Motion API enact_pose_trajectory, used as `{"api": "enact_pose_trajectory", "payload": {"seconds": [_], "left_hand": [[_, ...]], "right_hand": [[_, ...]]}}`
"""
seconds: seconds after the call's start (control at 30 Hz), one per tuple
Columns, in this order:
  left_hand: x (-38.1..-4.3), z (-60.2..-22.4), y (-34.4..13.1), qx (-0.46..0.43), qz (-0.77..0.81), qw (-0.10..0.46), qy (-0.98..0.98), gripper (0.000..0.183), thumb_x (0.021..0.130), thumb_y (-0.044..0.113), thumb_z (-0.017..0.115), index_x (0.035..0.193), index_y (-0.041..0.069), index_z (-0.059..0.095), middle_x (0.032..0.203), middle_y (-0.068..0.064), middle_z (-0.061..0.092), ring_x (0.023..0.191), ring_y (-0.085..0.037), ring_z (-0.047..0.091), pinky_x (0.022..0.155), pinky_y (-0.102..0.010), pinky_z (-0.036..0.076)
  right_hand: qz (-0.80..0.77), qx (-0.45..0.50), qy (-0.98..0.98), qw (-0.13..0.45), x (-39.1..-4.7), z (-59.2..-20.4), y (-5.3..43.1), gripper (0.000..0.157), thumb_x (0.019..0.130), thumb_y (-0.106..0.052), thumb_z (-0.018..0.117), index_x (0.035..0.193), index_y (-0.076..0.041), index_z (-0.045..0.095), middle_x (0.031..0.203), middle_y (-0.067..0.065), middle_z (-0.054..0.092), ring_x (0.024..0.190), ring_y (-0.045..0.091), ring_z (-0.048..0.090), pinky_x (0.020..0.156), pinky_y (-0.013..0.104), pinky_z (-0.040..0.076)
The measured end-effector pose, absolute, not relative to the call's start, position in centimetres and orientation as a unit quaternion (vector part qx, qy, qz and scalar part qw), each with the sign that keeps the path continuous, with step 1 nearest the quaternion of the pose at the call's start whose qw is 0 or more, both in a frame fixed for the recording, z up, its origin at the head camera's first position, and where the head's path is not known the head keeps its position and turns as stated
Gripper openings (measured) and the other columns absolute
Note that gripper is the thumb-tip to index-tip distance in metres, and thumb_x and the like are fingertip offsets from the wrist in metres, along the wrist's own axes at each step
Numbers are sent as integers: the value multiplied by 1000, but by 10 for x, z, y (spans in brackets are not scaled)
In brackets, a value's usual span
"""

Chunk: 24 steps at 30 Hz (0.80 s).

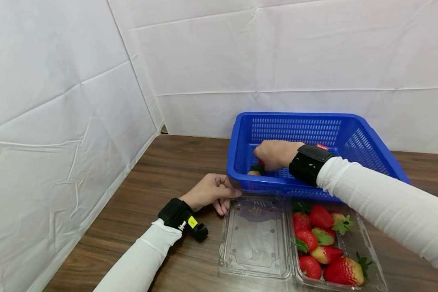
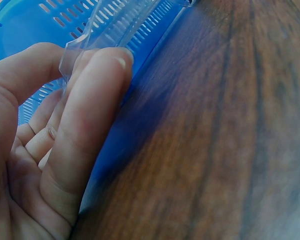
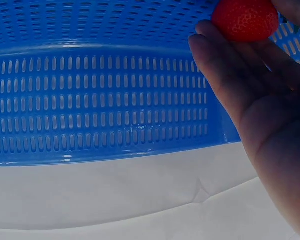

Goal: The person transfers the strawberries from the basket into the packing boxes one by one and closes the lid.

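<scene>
My left hand pinches the corner of the clear plastic lid between thumb and fingers; the left wrist view shows the lid's bent edge in that grip. Inside the blue basket, my right hand holds a red strawberry, with fingers beneath it and the thumb at its other side. From above, the back of that hand hides most of the berry. A pale-tipped strawberry lies close by in the basket. Several strawberries with green leaves fill part of the clamshell tray joined to the lid.
The basket stands behind the open clamshell, its front wall close to the clamshell's back edge. White sheeting hangs behind and at the left. Brown wood-grain tabletop surrounds my left forearm. My right sleeve passes over the tray's back right part.
</scene>
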<state>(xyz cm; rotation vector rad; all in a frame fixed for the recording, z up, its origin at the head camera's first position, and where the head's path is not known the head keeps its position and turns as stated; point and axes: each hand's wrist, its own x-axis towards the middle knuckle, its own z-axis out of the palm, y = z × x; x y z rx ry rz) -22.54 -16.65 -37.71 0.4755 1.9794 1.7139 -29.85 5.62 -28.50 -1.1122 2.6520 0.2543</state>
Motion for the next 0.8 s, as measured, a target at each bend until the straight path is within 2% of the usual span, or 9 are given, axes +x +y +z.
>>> {"api": "enact_pose_trajectory", "payload": {"seconds": [0.4, 0.8], "left_hand": [[-226, -377, -166, 177, 628, 237, 720, 24, 84, 17, 73, 82, 0, 57, 57, -11, 63, 46, -21, 62, 41, -27, 54], [-225, -376, -167, 176, 626, 238, 721, 26, 85, 18, 73, 81, 0, 56, 57, -11, 63, 46, -21, 62, 41, -27, 54]], "right_hand": [[72, -381, 911, 141, -298, -287, 58, 5, 84, -7, 69, 84, -9, 65, 69, 2, 61, 59, 16, 54, 56, 28, 50], [64, -374, 913, 152, -297, -289, 56, 7, 83, -9, 72, 89, -7, 68, 70, 3, 63, 59, 16, 55, 57, 29, 53]]}}
